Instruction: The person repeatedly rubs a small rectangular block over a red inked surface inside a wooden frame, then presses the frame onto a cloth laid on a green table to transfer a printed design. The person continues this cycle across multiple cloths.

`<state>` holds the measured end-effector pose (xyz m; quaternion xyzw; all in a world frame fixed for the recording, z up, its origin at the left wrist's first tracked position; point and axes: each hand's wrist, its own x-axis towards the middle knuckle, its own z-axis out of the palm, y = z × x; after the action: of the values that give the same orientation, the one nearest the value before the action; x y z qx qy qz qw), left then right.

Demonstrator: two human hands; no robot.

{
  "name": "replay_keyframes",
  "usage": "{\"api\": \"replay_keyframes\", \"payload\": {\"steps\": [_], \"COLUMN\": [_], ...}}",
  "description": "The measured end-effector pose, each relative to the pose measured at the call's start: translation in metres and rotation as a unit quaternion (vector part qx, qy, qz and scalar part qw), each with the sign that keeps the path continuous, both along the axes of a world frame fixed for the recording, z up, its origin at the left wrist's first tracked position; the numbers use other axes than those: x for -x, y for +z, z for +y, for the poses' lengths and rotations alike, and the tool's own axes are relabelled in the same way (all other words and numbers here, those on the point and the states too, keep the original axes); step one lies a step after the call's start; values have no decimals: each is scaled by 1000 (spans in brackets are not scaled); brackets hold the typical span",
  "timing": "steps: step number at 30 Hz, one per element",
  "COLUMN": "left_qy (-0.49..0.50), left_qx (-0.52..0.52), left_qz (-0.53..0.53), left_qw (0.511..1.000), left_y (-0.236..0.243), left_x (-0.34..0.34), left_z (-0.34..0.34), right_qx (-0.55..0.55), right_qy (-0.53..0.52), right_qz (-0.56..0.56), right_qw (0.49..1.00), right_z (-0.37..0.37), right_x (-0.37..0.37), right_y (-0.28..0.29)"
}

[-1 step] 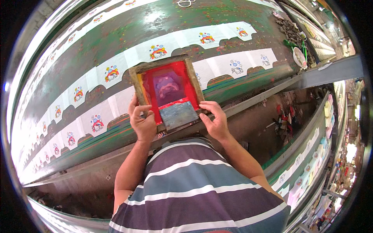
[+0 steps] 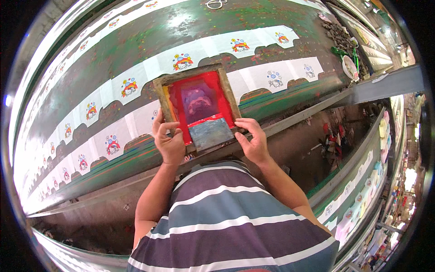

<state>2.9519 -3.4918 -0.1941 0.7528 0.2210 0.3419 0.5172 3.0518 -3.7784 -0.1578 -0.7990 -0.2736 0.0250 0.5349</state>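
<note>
Both hands grip a wooden-framed printing screen (image 2: 230, 93) by its near corners, over the near row of white fabric pieces. My left hand (image 2: 171, 141) is closed on the near left corner, thumb and fingers bent. On the near right corner, my right hand (image 2: 253, 139) pinches the frame between thumb and fingers. Bright red ink (image 2: 182, 106) lies around a purple central window (image 2: 198, 100) in the screen. A grey, flat squeegee blade (image 2: 211, 133) rests across its near end, between my hands. The fabric directly under the screen is hidden.
A long green, ink-speckled table (image 2: 149, 50) carries rows of white fabric pieces (image 2: 158, 63) with cartoon prints. Near-row prints left of the screen include red; those on the right are blue and grey. A white bowl (image 2: 349, 68) and a grey metal beam (image 2: 387, 84) are at the right.
The screen has shifted very slightly to the right, with both hands still holding it. The squeegee blade has moved along with it.
</note>
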Motion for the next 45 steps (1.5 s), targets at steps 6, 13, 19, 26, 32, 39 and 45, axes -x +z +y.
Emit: {"api": "replay_keyframes", "payload": {"steps": [6, 13, 19, 26, 32, 39, 45], "left_qy": [2, 18, 14, 8, 8, 3, 0], "left_qx": [35, 97, 139, 183, 203, 152, 127], "left_qz": [7, 0, 1, -15, -18, -8, -5], "left_qw": [999, 995, 990, 983, 979, 988, 992], "left_y": [-14, -21, -17, -22, -25, -31, -31], "left_x": [-54, -67, -68, -67, -64, -64, -66], "left_z": [-57, -71, -71, -69, -66, -65, -67], "right_qx": [13, -25, -29, -24, -4, 4, 2], "right_qy": [24, 97, 116, 90, 66, 77, 143], "right_qz": [-20, -9, -6, 0, -40, -83, -130], "right_qw": [999, 995, 993, 996, 997, 994, 981], "right_z": [-65, -96, -101, -102, -102, -86, -70], "right_x": [-65, -92, -98, -104, -116, -109, -94], "right_y": [-5, -5, -3, -3, 11, 24, 33]}}
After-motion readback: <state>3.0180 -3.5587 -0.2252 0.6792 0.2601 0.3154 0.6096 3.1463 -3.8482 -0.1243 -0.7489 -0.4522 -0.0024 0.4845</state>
